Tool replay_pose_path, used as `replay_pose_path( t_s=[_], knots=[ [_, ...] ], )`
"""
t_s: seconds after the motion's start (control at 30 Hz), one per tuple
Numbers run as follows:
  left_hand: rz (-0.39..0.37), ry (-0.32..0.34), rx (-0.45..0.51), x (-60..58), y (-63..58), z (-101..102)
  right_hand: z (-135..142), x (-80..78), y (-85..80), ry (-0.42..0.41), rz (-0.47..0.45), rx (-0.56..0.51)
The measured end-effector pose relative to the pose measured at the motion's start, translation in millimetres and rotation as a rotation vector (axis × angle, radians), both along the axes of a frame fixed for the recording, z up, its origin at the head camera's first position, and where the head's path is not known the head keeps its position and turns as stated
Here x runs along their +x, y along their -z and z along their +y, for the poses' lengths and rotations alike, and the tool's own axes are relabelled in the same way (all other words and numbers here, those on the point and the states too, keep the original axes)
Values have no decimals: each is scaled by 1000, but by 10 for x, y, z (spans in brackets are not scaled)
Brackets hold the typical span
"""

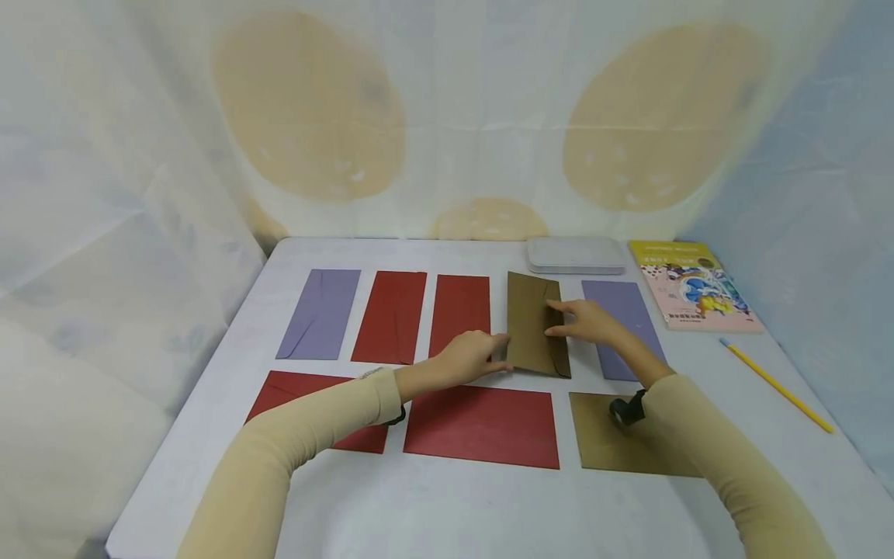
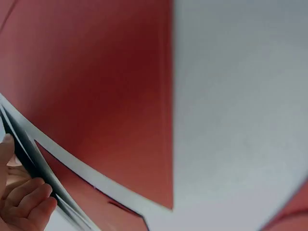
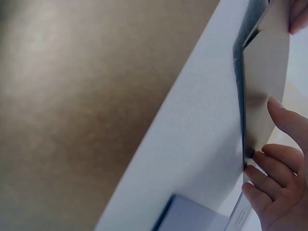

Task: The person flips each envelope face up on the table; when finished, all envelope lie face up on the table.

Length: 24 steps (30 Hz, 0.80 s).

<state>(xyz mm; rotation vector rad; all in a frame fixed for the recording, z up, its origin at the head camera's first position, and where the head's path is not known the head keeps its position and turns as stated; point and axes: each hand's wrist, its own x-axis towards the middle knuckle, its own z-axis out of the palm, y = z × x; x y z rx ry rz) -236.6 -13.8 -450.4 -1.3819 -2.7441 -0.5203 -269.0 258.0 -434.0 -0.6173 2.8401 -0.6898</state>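
A brown envelope point(image 1: 527, 326) stands slightly raised from the white table, its flap seam along the right side. My left hand point(image 1: 471, 357) grips its lower left edge; in the left wrist view the curled fingers point(image 2: 36, 202) wrap its edge. On the right side, my right hand point(image 1: 587, 321) holds the envelope, thumb and fingers spaced along the flap side. In the right wrist view the thumb point(image 3: 284, 115) lies against the brown paper and the other fingertips meet its edge. A red envelope point(image 1: 461, 307) lies to its left, a purple envelope point(image 1: 618, 318) to its right.
Another purple envelope point(image 1: 321, 310) and a red envelope point(image 1: 391, 310) lie at left. Nearer, beneath my forearms, are two wide red envelopes and a brown envelope point(image 1: 594, 442). A pale flat case point(image 1: 576, 255), a colourful book point(image 1: 698, 287) and a yellow pencil point(image 1: 782, 388) lie behind and right.
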Motion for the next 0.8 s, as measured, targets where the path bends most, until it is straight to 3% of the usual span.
replay_pose_path(
  t_s=[0.1, 0.27, 0.53, 0.8],
  knots=[
    [74, 10, -80, -7, 0, -1, -19, -29, 17, 4, -1, 12],
    [118, -4, -158, -32, 35, -9, -58, -56, 55, 1, 5, 22],
    [150, 17, -158, -35, -23, 9, -1, -6, 27, 7, -5, -32],
    [124, 96, -109, -37, -135, 248, 374, 38, -154, 109, -23, -52]
  ],
)
